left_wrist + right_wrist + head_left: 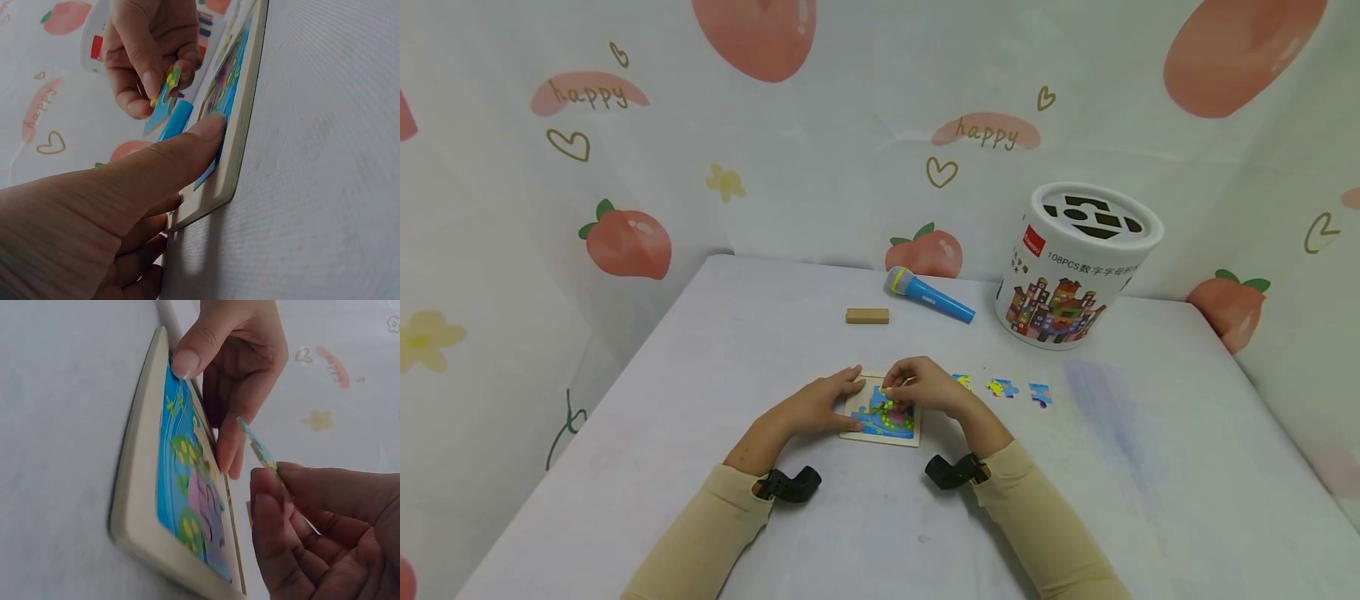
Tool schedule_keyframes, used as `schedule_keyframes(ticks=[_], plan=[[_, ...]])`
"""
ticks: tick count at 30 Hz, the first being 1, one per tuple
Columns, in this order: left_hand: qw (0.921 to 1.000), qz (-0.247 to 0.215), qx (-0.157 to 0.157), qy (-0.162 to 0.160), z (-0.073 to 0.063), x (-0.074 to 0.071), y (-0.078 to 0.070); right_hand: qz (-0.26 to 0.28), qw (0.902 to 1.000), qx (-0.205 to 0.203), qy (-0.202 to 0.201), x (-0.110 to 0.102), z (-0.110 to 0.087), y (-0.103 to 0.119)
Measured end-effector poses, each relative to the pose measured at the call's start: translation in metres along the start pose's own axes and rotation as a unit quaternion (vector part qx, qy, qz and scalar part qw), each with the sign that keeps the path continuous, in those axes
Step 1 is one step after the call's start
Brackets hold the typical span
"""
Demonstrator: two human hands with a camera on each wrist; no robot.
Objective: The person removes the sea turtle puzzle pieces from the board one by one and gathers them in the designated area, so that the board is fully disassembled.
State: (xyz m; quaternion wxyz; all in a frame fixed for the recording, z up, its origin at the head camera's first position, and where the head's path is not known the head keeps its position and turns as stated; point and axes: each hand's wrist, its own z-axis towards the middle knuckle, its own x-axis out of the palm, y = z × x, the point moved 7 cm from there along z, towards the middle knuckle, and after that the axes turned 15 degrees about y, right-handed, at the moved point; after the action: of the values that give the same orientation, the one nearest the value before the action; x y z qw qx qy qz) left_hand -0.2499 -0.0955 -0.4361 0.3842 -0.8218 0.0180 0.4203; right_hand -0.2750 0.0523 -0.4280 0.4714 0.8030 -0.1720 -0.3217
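Note:
A small wooden jigsaw puzzle board [897, 442] lies on the table, its pale frame partly filled with blue, green and pink pieces. My left hand [811, 407] holds its left side, the thumb [203, 134] pressing on the picture and the other fingers at the far edge. Over the board's upper right part, my right hand [928, 387] pinches a blue and yellow puzzle piece [161, 111] between thumb and fingers. In the right wrist view that piece [259, 449] is tilted and apart from the board. Three loose puzzle pieces [1002, 387] lie to the right, one partly hidden behind the right hand.
Behind the board lie a wooden block [867, 316] and a blue toy microphone [936, 298]. A large white bucket [1075, 267] with a shape-sorter lid stands at the back right. A printed cloth [835, 167] hangs behind the white table [760, 333].

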Motion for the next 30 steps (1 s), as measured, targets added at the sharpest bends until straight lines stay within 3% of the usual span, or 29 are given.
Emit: schedule_keyframes(ticks=[11,20,30], plan=[[0.9995,0.028,0.01,0.011,0.004,0.001,-0.004,0.029,0.9994,0.002,-0.02,-0.014,-0.028,-0.015],[0.9995,0.029,-0.002,0.012,0.003,0.003,-0.001,0.033,0.9989,0.013,-0.03,-0.025,-0.05,-0.033],[0.9997,0.021,-0.001,0.013,0.002,0.003,-0.002,0.04,0.9962,0.027,-0.073,-0.033,-0.071,-0.051]])
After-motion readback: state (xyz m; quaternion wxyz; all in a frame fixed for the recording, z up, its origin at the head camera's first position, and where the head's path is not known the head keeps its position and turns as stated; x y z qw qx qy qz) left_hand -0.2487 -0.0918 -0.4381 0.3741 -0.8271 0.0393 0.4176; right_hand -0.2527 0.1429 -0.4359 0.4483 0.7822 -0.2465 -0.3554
